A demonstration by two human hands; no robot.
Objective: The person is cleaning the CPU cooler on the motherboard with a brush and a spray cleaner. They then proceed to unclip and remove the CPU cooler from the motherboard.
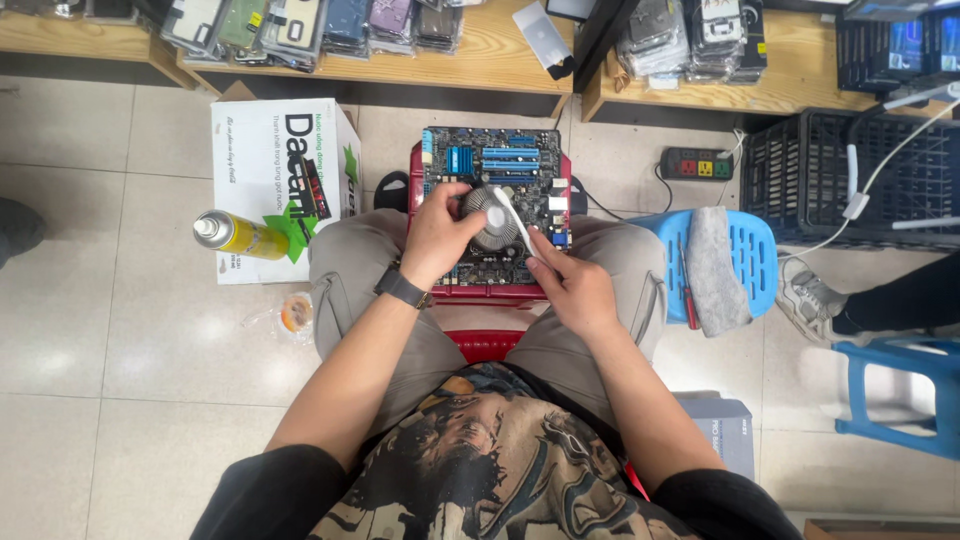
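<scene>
A motherboard (490, 190) was laid on a red stool (480, 295) between the knees. Its round cooler (497, 222) was gripped by the left hand (438, 235), while a white brush (512, 218) was pinched in the right hand (570, 285). A white box (285, 180) (green and black print) stood on the floor at left, a yellow spray can (240, 236) lying against it. Packaged cases (300, 28) were stacked along the wooden shelf (480, 70).

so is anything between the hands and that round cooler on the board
Nothing visible. The left hand already rests on the round cooler on the motherboard, and the right hand holds a white brush across it.
</scene>
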